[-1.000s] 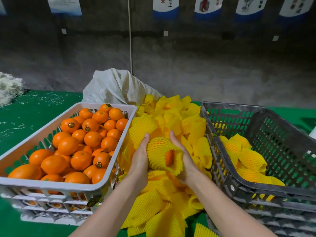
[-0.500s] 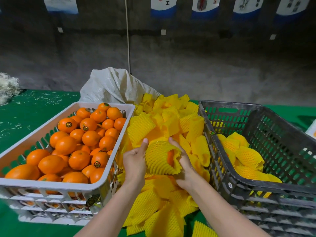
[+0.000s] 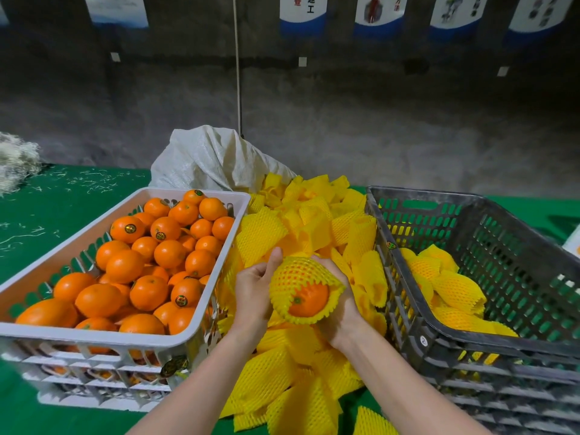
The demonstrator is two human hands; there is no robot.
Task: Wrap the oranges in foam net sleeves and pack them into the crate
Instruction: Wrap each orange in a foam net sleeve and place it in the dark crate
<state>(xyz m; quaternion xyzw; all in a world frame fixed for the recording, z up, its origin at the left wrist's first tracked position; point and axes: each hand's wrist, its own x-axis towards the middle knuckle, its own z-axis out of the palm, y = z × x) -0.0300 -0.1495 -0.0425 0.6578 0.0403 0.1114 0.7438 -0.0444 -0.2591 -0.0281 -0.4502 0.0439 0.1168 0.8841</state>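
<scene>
An orange (image 3: 309,299) sits partly inside a yellow foam net sleeve (image 3: 296,276), its near end still bare. My left hand (image 3: 254,290) grips the sleeve from the left, thumb up along it. My right hand (image 3: 340,304) cups it from the right and below. Both are above a pile of loose yellow sleeves (image 3: 309,227). The white crate (image 3: 94,335) on the left holds several bare oranges (image 3: 169,254). The dark crate (image 3: 470,340) on the right holds several wrapped oranges (image 3: 452,287).
A white woven sack (image 3: 210,160) lies behind the sleeve pile. The crates stand on a green cloth (image 3: 47,211) strewn with pale shreds. More crates are stacked under each one. A dark wall with posters rises behind.
The sleeve has been pulled further over the orange and turned, so the bare end now faces me. Both hands have stayed over the sleeve pile.
</scene>
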